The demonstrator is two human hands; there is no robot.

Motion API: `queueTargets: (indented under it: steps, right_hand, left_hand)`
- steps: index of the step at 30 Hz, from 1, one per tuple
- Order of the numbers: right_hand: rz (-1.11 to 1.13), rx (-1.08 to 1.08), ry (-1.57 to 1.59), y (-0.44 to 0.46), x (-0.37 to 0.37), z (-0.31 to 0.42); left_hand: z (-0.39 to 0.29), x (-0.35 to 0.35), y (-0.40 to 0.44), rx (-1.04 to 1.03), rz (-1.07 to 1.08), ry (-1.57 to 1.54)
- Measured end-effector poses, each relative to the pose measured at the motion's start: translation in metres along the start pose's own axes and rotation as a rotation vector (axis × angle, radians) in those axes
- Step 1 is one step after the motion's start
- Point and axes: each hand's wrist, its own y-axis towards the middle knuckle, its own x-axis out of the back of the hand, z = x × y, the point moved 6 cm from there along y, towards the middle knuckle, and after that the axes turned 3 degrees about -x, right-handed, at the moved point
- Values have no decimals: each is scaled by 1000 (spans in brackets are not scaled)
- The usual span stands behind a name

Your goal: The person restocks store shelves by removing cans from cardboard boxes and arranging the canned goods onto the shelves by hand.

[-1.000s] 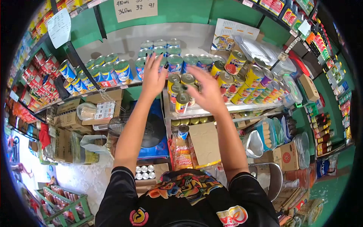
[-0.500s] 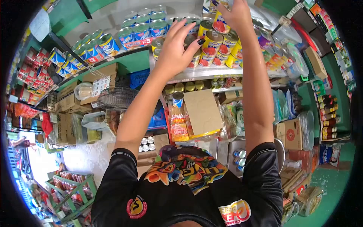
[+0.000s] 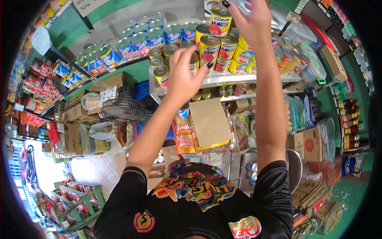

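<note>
My left hand [image 3: 186,73] hovers in front of the stacked cans with bent fingers and thumb apart, holding nothing visible. Beside its thumb stands a yellow-and-blue Argentina can [image 3: 209,48] in the stack. Higher up, another Argentina can [image 3: 220,23] sits upright on the pile, left of my right hand [image 3: 254,24]. That hand is raised at the top edge with its thumb stretched away from the fingers. The frame cuts off its fingertips, but the visible gap holds no can. Shorter yellow cans [image 3: 241,55] are stacked near my right forearm.
Blue cans [image 3: 156,36] line the shelf to the left. Below the metal shelf edge [image 3: 223,79] lie a cardboard sheet [image 3: 209,123] and orange snack packs [image 3: 184,133]. A black fan [image 3: 124,109] stands at left, a cardboard box [image 3: 310,143] at right.
My left hand has come down from over the cans to in front of them. The upper Argentina can now stands clear of my right hand, which is farther right of it. The view has shifted slightly.
</note>
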Motion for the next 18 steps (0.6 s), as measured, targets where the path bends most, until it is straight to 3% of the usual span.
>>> queueTargets:
  steps: [1, 3, 4, 5, 9, 12, 15, 17, 18]
  right_hand:
    - [13, 74, -169, 11, -10, -11]
    - [327, -44, -251, 31, -54, -66]
    - [482, -104, -296, 39, -64, -57]
    - [790, -383, -348, 32, -71, -60]
    - [1027, -125, -609, 14, -114, -96]
    - [856, -109, -456, 13, -101, -86]
    - [629, -113, -422, 16, -55, -39]
    - [332, -80, -262, 12, 4, 15]
    - [169, 72, -235, -3, 30, 19]
  left_hand:
    - [1, -5, 16, -14, 16, 44]
    - [8, -21, 41, 29, 74, 119]
    - [14, -32, 50, 83, 117, 150]
    - [18, -42, 57, 136, 160, 181]
    - [35, -77, 56, 366, 241, 181]
    - [38, -86, 51, 405, 167, 85]
    - [47, -92, 50, 303, 80, 39]
    - [49, -89, 47, 328, 39, 4]
    - [39, -78, 44, 245, -26, 12]
